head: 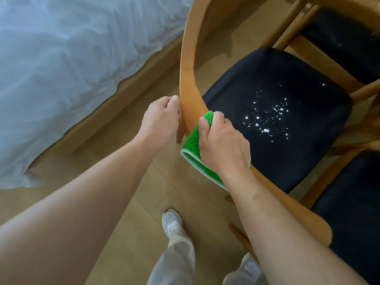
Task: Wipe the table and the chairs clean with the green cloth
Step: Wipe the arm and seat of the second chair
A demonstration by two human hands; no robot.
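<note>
Against the curved, light-wood backrest (188, 79) of the chair with the black padded seat (275, 120), I see my right hand (223, 145) gripping the fluffy green cloth (192, 145), fingers curled over its top, the cloth bunched under the palm and pressed to the backrest. My left hand (160, 118) curls round the backrest's outer edge. White crumbs (267, 118) dot the seat beside the backrest.

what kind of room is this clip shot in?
Probably a bedroom or studio flat with a dining corner: a bed with white bedding sits on a wood floor, right beside wooden chairs with black seat cushions.
</note>
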